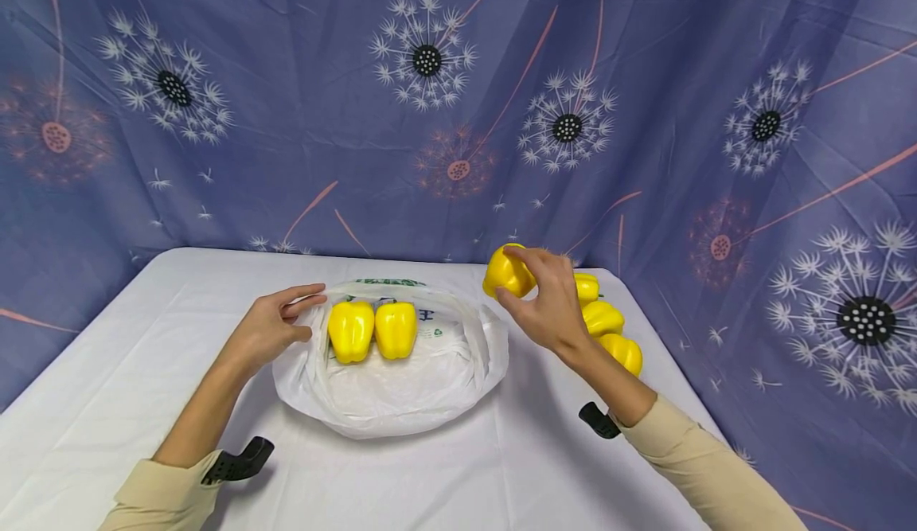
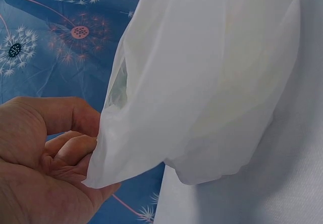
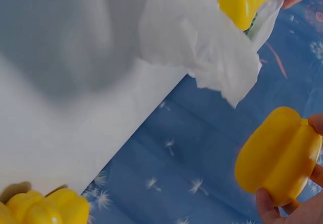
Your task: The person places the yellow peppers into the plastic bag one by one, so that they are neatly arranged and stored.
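Note:
A white plastic bag (image 1: 390, 419) stands wide-mouthed on the table, with two yellow bell peppers (image 1: 396, 330) side by side inside. My left hand (image 1: 271, 326) holds the bag's left rim with bent fingers; in the left wrist view the bag's edge (image 2: 108, 156) hides the fingertips. To the right of the bag, my right hand (image 1: 548, 296) grips another yellow bell pepper (image 1: 505, 271) between thumb and fingers, above the table. The right wrist view shows this held pepper (image 3: 277, 156) apart from the bag.
Several more yellow bell peppers (image 1: 603, 318) lie along the table's right side, partly behind my right hand and forearm. A white cloth (image 1: 458, 483) covers the table. Behind and to the right hangs a blue curtain (image 1: 308, 101) with dandelion prints.

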